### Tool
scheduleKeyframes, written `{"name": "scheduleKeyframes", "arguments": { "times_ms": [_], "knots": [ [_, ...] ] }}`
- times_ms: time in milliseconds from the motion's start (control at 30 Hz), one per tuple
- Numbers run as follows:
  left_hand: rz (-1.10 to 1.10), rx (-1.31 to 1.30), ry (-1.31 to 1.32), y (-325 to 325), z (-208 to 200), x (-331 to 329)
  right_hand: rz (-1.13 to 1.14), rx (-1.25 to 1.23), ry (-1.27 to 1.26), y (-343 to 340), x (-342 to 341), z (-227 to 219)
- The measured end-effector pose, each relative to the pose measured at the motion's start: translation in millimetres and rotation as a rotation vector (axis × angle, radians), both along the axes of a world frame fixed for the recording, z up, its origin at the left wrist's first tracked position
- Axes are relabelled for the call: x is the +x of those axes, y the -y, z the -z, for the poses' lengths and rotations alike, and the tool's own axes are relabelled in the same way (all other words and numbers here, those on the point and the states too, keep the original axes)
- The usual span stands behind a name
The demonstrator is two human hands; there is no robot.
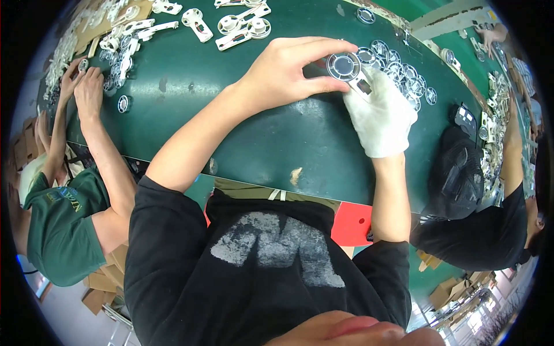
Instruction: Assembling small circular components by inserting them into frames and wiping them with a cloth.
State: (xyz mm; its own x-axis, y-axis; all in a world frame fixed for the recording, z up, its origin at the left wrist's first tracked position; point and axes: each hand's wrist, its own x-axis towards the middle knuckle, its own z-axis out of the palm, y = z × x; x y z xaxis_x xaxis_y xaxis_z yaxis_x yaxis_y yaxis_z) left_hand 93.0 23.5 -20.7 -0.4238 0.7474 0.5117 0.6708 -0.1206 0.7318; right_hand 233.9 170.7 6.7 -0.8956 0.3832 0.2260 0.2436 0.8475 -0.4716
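A white plastic part (363,87) with a short handle and a round head is held up between my hands over the green table. Over its head lies a clear round cover (344,67) with a grey centre. My bare left hand (283,72) grips the cover's rim between thumb and fingers. In a white glove, my right hand (381,115) is closed round the handle; its fingers are partly hidden. Just beyond the glove lies a heap of clear round covers (408,79), several of them overlapping.
Several white round-headed parts (242,26) lie at the far side of the green table (259,150). More parts (121,43) are piled at the left, where a co-worker's hands (88,92) work. A black bag (457,173) sits at the right, near another person's arm.
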Motion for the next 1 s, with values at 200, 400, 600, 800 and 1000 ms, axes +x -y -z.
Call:
{"name": "scheduleKeyframes", "arguments": {
  "times_ms": [200,400,600,800,1000],
  "knots": [
    [0.09,0.162,-0.361,-1.1,-6.0,2.0,-0.285,-0.809,0.103,-15.5,4.1,-11.4],
    [0.22,0.144,-0.047,0.1,-9.6,11.1,-0.361,-0.453,0.115,-9.6,-2.3,-6.9],
    [0.301,0.07,0.595,-2.3,-3.8,19.0,-0.284,-0.058,0.016,-3.3,3.1,9.8],
    [0.106,-0.353,0.519,-16.4,-25.0,-36.7,-0.081,-0.335,0.129,-3.3,-2.5,-10.5],
    [-0.163,0.016,0.915,-55.1,-24.2,-175.7,-0.068,-0.307,-0.151,-7.8,-1.6,-9.2]
  ]
}}
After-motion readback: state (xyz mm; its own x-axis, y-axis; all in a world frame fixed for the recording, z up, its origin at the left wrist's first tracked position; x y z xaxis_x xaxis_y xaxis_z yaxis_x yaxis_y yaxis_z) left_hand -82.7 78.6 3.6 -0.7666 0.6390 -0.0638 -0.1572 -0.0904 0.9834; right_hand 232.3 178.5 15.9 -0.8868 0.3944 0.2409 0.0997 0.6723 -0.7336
